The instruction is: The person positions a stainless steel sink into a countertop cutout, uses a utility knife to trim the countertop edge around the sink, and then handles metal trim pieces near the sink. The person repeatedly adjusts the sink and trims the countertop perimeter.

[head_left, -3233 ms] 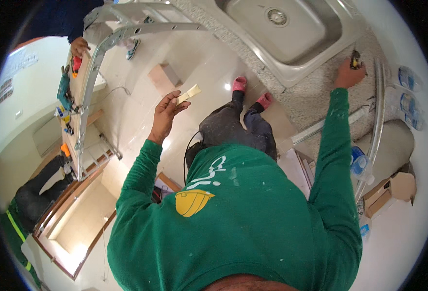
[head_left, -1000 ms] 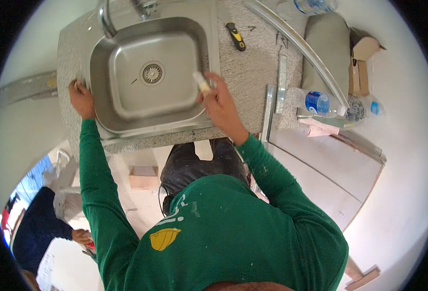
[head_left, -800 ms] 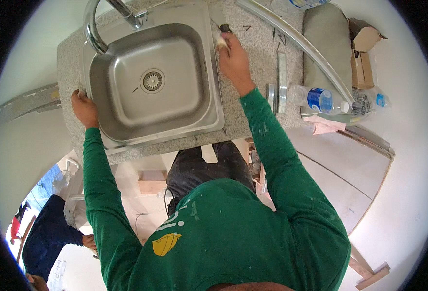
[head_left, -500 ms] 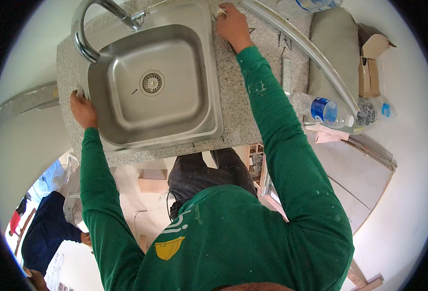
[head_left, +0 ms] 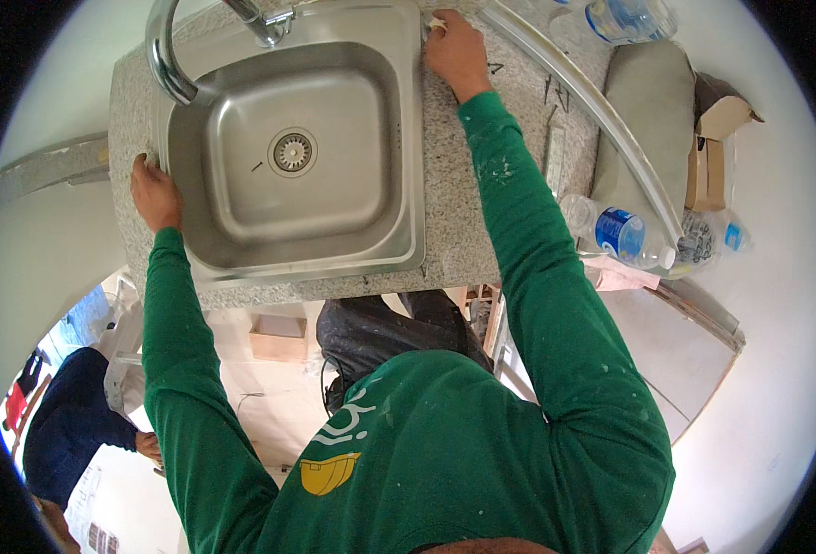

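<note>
At the near right, a clear plastic bottle with a blue label (head_left: 620,233) lies on its side just beside the green right sleeve (head_left: 556,268); an elbow bump might roll it. The left hand (head_left: 157,196), fingers curled, is by the left rim of the square stainless-steel sink (head_left: 414,203); whether it grips anything I cannot tell. A loose dark screw (head_left: 257,167) lies in the basin left of the round slotted drain (head_left: 292,152), and a nudge could send it toward the slots. Farther off, beside the sink's far right corner, the right hand (head_left: 460,57) pinches a small pale piece (head_left: 438,24); so slight a hold may slip, and a sideways sweep could scatter the thin dark fasteners (head_left: 547,87). As for writing, white letters, partly folded away, sit above the sweatshirt's yellow helmet emblem (head_left: 330,474); the bottle's print is too small to read.
</note>
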{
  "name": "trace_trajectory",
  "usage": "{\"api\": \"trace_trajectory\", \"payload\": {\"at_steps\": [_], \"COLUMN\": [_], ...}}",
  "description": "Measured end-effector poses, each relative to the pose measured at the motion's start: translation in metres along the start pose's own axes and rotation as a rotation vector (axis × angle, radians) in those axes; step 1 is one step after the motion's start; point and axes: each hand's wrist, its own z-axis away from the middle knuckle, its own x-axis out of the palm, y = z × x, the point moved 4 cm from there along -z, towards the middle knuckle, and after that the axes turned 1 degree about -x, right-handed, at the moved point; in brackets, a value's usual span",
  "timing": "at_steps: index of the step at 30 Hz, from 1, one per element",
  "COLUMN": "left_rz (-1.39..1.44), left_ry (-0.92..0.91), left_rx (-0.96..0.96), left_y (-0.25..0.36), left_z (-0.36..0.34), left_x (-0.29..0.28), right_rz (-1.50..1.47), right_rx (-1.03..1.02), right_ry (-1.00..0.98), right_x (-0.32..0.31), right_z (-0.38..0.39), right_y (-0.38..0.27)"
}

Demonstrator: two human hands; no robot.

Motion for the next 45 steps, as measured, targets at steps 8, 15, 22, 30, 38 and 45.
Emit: {"api": "trace_trajectory", "payload": {"at_steps": [8, 15, 22, 30, 38, 45], "left_rz": [-0.02, -0.026, -0.027, -0.05, -0.052, -0.044], "left_ry": [0.008, 0.004, 0.014, 0.003, 0.023, 0.015], "left_rx": [0.001, 0.012, 0.021, 0.017, 0.025, 0.045], "left_y": [-0.002, 0.001, -0.006, -0.003, -0.005, 0.001], "left_z": [-0.002, 0.0, -0.001, -0.001, -0.003, -0.004], "left_x": [0.004, 0.002, 0.005, 0.003, 0.005, 0.004], "right_rz": [0.071, 0.031, 0.04, -0.003, -0.009, -0.035], "right_rx": [-0.127, -0.054, -0.018, 0.102, 0.116, 0.101], "right_ry": [0.025, -0.059, -0.073, -0.115, -0.134, -0.114], "right_x": [0.001, -0.007, -0.019, -0.028, -0.038, -0.05], "right_z": [0.001, 0.021, 0.043, 0.077, 0.109, 0.152], "right_y": [0.002, -0.007, -0.027, -0.035, -0.047, -0.051]}}
